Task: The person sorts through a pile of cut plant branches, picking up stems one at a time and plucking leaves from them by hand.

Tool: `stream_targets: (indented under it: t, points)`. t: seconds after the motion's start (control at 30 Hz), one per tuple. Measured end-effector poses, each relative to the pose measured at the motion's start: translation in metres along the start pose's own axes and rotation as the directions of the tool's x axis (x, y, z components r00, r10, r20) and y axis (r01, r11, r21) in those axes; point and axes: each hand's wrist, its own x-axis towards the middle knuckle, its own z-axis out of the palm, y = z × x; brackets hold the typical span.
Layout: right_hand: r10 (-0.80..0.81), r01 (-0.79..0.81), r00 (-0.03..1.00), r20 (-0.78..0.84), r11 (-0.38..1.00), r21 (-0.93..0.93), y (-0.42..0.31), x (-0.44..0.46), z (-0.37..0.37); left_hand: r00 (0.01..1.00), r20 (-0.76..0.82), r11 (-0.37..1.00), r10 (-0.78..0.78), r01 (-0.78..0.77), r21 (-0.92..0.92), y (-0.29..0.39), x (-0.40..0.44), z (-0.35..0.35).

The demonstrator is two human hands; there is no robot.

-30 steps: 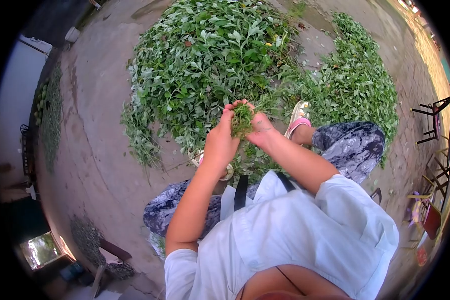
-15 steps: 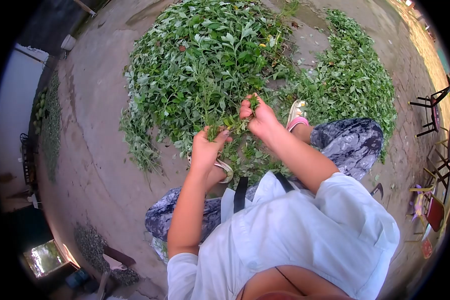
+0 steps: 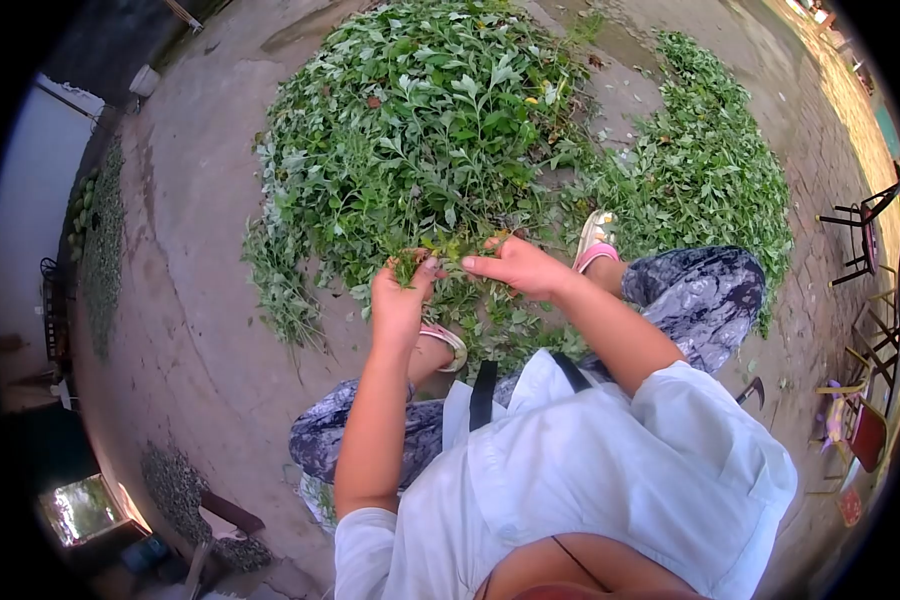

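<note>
Head view, the only one. Left hand [image 3: 398, 290] closed, thumb against fingers, gripping a small bunch of greens [image 3: 406, 268]; leafy ends stick out above the fingers. Right hand [image 3: 522, 268] just beside it, thumb stretched toward the left thumb, fingers bent; bits of green show at its fingertips, but whether it grips them cannot be told. The bunch is held low, in front of the near edge of a big pile of leafy stems [image 3: 410, 140].

Extent of work: handling of the bunch looks under way, judged by the two hands meeting over it. The big pile ahead is broad and thick. A smaller pile [image 3: 700, 170] lies to the right, past the right sandal [image 3: 597, 235]. Loose leaves [image 3: 500, 325] are scattered on the ground between the feet. Which pile, if either, has been gone through: not clear, so done and remaining amounts cannot be split.

Compared with the frame half a second earlier: right hand was then a fist around a tuft, farther forward and apart from the left; now lower, nearer the left hand, thumb extended. Left hand has shifted slightly outward. Both piles look unchanged.
</note>
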Motion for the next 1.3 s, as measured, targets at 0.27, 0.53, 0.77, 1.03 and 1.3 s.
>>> stream_targets:
  t: [0.27,0.53,0.77,1.03,1.3]
  points:
    - [-0.088,0.111,0.944,0.318,0.992,-0.055,-0.027,-0.026,0.001,1.0,-0.006,0.996,0.028,-0.028,0.089,0.001,-0.002,-0.002]
    - [-0.233,0.238,0.956,-0.176,0.971,0.002,-0.034,-0.018,-0.005,0.998,0.039,0.997,-0.04,0.037,0.068,-0.001,0.002,-0.007]
    - [-0.343,0.312,0.934,-0.101,0.92,-0.238,-0.021,-0.004,-0.001,0.993,0.1,0.987,-0.065,0.049,0.153,0.005,0.001,-0.004]
    - [-0.473,0.284,0.849,-0.236,0.784,-0.552,-0.03,-0.014,-0.072,0.986,-0.064,0.863,0.153,-0.102,0.495,0.046,-0.004,-0.075]
    - [-0.435,-0.788,0.529,-0.728,0.066,-0.612,0.004,-0.045,-0.2,0.793,-0.518,0.537,0.32,0.299,0.789,0.076,-0.151,-0.275]
